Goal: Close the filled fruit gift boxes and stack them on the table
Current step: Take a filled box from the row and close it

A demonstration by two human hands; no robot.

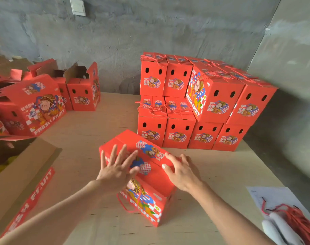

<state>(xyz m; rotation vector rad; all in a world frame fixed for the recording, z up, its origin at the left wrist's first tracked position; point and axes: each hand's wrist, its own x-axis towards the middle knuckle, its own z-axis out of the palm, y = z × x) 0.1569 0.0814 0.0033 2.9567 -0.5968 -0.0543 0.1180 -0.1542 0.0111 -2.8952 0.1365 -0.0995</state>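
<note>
Head view. A red gift box point(151, 180), lid down, stands on the table point(97, 124) near the middle of its near edge. The left hand point(116, 171), fingers straight and spread wide, lies flat on the lid. The right hand point(183, 171), fingers nearly straight, presses the lid's right edge. Closed boxes point(203, 106) are stacked two high at the far right edge.

Rough grey concrete wall point(150, 32) runs along the far edge of the desk point(106, 121), mottled and patchy. A white switch plate point(77, 7) sits high above the far-left corner. A smoother grey side wall point(292, 50) flanks the desk's right edge. The pale plywood desk top is evenly, softly lit.
</note>
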